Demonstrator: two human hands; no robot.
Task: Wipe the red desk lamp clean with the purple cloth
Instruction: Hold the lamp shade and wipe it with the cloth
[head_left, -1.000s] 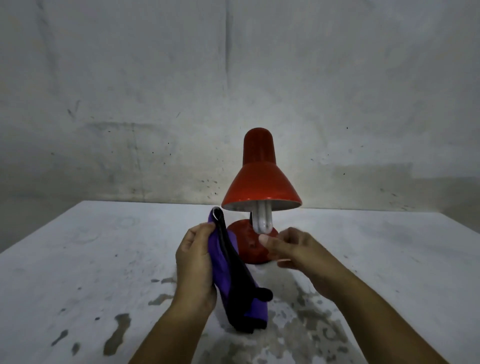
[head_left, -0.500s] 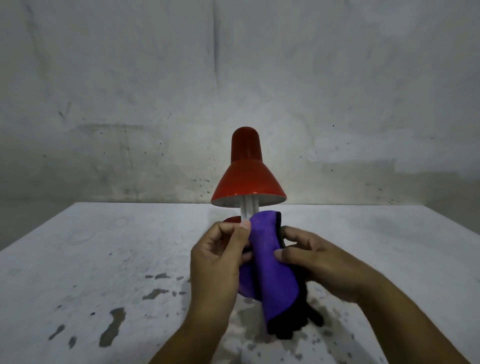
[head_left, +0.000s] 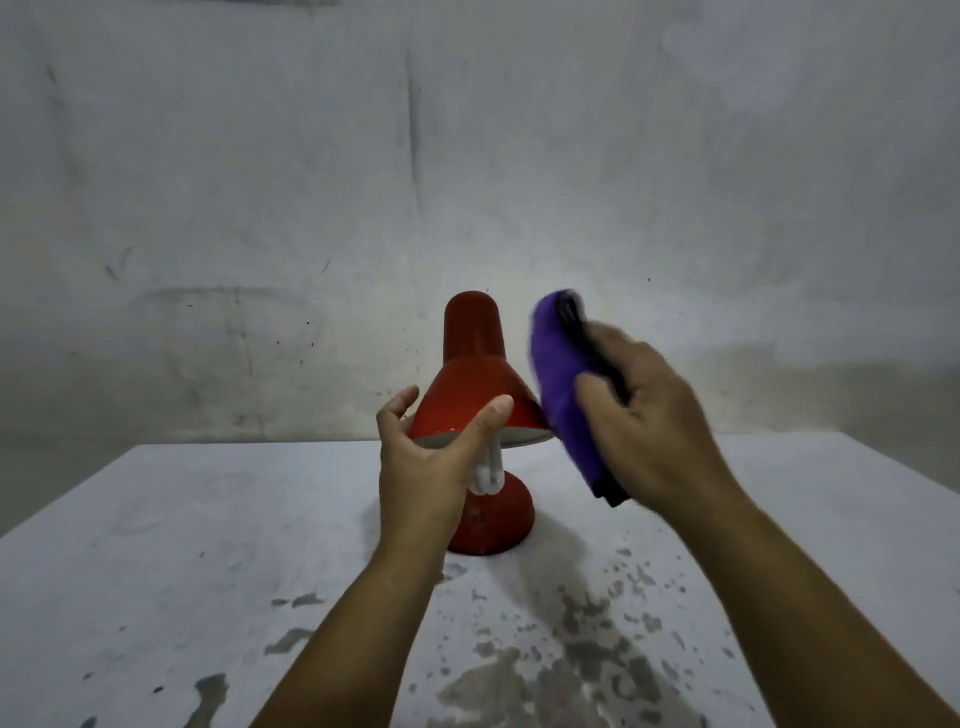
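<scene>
On a worn white table (head_left: 156, 545) against a stained grey wall (head_left: 260, 182), a person steadies a red desk lamp (head_left: 475, 387) while bringing a purple cloth (head_left: 563, 384) to its shade. The lamp stands upright near the middle of the tabletop, its round red base (head_left: 498, 525) planted on the surface and a white bulb (head_left: 488, 470) hanging below the shade's rim. The left hand (head_left: 423, 457) cups the near edge of the shade, thumb laid on the red cone and fingers reaching round the far-left side of the rim. The right hand (head_left: 644, 421) grasps the folded cloth, thumb pressed across its purple face and fingers curled behind; it is blurred, so finer detail of the grip cannot be made out. The cloth, edged in black, runs roughly upright with a slight lean, its long axis following the slope of the shade's right flank, and its lower inner edge appears to meet the rim there. The shade lies directly left of the right hand, which makes that hand the one placed to wipe; the left serves as a brace. Wiping looks to be only beginning, with the shade's right side first in line, the neck and base untouched by the cloth.
</scene>
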